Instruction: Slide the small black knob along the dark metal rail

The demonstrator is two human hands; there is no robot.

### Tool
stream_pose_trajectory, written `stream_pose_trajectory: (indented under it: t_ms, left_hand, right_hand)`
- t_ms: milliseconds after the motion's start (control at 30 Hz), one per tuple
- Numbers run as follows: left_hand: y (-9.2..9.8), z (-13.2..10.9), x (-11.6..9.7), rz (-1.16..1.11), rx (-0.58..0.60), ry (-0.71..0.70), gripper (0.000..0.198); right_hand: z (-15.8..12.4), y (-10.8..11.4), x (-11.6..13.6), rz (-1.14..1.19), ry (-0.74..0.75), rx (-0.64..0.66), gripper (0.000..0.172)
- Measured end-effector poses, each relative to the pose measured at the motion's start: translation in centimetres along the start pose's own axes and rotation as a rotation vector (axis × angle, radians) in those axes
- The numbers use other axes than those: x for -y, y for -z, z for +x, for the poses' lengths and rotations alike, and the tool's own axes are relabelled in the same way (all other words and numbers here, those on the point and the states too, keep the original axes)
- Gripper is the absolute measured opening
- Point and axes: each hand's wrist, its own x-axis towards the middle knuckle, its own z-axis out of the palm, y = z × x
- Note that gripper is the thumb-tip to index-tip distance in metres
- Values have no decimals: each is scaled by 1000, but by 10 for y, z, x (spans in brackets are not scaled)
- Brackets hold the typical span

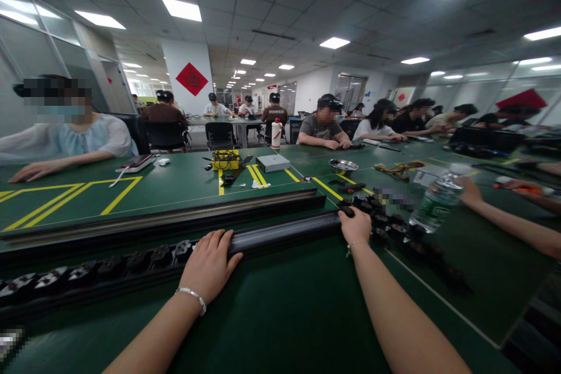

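Lays the left hand (pixel 208 266) palm-down, with straightened fingers, across a long, straight black rail (pixel 284 232) lying on a smooth green table (pixel 284 315); cannot tell if gripping or merely resting there. Curls the right hand (pixel 356 227) closed about a small dark piece (pixel 346 210) at the rail's right end. Between both hands, a faintly glossy, plain stretch of rail; to the left, a row of chunky black modules (pixel 111 267) with shiny facets. Just beyond, roughly parallel, a second rail (pixel 175 219) with a dull metallic face. Off right, a clear plastic bottle (pixel 438 198) near knobbly black parts (pixel 397 227).
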Motion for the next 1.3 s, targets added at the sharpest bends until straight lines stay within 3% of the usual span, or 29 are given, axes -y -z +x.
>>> stream_pose_trajectory:
  t_ms: [700,1300]
  left_hand:
    - [1,1,0,18,17,-2,54]
    - [2,0,-1,31,19,-8,54]
  right_hand:
    - [-1,2,2,18,-68,-27,40]
    - [5,-1,-7,44,-39,-42,40]
